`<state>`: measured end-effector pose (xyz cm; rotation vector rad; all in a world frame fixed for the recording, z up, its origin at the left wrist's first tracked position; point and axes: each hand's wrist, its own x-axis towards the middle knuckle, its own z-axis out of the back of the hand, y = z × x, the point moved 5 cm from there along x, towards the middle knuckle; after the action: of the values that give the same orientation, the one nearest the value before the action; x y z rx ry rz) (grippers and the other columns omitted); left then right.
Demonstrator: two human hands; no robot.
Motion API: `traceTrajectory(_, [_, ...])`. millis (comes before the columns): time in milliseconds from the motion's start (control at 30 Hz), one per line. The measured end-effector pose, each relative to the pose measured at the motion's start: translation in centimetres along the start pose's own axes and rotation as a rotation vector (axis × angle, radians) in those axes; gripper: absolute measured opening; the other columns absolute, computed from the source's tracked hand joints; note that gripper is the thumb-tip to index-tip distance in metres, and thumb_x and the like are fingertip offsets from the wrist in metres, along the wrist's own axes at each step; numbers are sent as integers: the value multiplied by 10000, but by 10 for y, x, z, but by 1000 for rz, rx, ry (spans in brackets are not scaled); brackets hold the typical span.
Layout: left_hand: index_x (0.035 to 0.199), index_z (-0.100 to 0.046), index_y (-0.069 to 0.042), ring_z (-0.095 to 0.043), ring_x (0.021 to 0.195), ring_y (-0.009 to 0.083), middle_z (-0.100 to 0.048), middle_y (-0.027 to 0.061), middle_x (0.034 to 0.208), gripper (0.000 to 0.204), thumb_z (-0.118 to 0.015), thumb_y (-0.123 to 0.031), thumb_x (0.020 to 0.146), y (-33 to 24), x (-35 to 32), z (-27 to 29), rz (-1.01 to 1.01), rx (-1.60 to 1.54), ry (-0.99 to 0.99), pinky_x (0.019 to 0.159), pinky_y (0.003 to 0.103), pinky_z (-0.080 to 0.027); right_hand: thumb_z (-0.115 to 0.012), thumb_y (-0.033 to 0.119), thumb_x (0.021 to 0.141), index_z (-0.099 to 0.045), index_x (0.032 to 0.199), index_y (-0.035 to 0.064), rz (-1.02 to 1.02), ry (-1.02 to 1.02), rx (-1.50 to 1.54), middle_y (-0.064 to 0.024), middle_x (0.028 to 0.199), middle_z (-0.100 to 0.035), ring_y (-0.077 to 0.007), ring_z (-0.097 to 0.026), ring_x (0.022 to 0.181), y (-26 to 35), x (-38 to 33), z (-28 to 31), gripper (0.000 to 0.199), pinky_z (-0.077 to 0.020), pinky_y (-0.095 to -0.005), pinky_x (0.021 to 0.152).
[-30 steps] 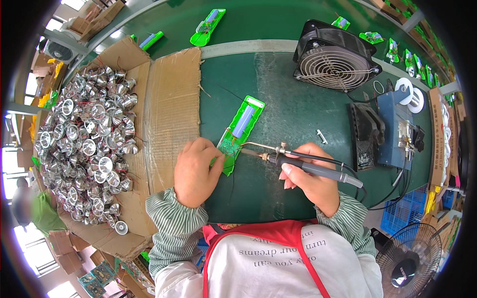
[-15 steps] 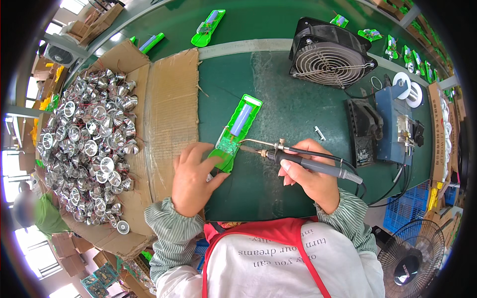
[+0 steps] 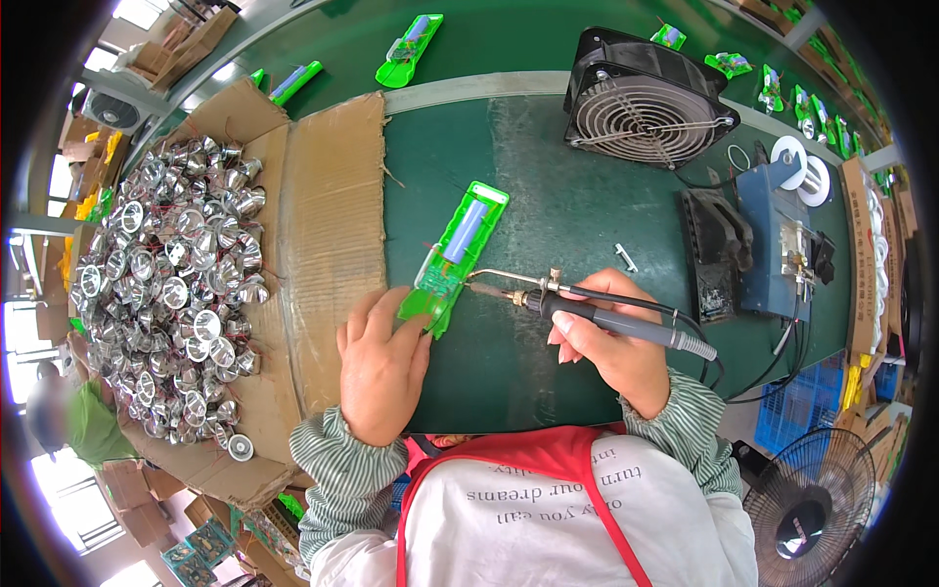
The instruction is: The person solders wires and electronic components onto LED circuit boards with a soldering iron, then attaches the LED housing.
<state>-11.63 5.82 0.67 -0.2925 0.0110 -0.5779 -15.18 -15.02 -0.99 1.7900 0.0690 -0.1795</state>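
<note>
Left hand [image 3: 380, 364] has shifted bodyward, carton [image 3: 337, 196] beside, fan [image 3: 643, 114] beyond; green case [image 3: 454, 256] lies under those fingertips, grip unclear; right hand [image 3: 621, 340] clamps soldering iron [image 3: 634, 330].

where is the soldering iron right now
In the head view, the soldering iron is right of centre, held in the right hand, its tip pointing left beside the circuit board in the green housing.

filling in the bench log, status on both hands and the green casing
Left hand at lower end of green casing. Right hand gripping soldering iron, tip near the circuit board. Casing on bench. Nothing visible blocking; black fan well clear.
</note>
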Motion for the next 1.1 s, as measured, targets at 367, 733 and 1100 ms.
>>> traceTrajectory(367, [854,-594,-53,-392,1155,300,-458,87,1208,203,-627,-87,657,-6,5,-11,108,223,129,841,450,-349,-602,27,793,-499,898,-44,-1,11,38,-110,746,-606,-106,-589,598,2,-2,1,163,-493,-239,507])
traceTrajectory(733, [792,-549,-7,-572,887,284,-591,152,958,111,-609,26,705,37,-10,8,170,-399,-205,762,401,-461,-601,28,793,-499,893,-44,-18,-13,41,-116,733,-610,-108,-584,583,2,-2,6,160,-496,-247,510])
traceTrajectory(1100, [889,-583,22,-572,702,172,-613,74,776,99,-580,-36,808,51,11,-8,452,-679,-205,617,288,-455,-608,22,785,-501,882,-50,-3,-2,18,-107,742,-609,-110,-598,602,1,3,-5,161,-497,-234,504])
